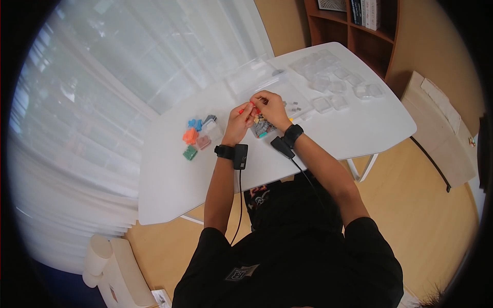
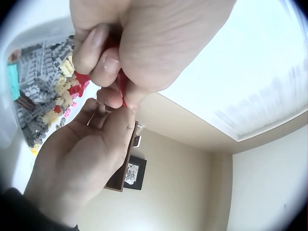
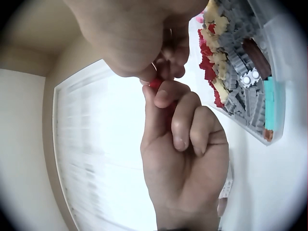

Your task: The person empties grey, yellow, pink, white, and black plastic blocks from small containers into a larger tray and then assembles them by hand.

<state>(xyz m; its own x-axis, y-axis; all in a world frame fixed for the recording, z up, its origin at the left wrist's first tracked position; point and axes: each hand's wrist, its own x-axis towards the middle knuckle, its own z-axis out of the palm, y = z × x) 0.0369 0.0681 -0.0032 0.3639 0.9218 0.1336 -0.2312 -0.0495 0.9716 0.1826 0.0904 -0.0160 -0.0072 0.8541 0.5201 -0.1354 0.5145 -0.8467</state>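
Both hands meet over the white table, fingertip to fingertip. My left hand (image 1: 238, 124) has its fingers curled and grips small red toy bricks (image 2: 122, 87), mostly hidden in its grasp. At the tip of its thumb and index finger a red brick (image 3: 155, 83) shows, and my right hand (image 1: 272, 109) pinches at it from the other side. Close by the hands is a clear plastic box (image 3: 275, 57) with loose grey bricks (image 3: 236, 62), tan bricks (image 2: 62, 89), red bricks (image 3: 207, 67) and a turquoise brick (image 3: 269, 103).
Left on the table (image 1: 169, 177) lie blue bricks (image 1: 195, 124), orange bricks (image 1: 190, 136), green bricks (image 1: 189, 152) and a small box of reddish bricks (image 1: 204, 142). Several small clear containers (image 1: 322, 105) stand at the right. Cables (image 1: 240, 205) hang from the wrist cameras.
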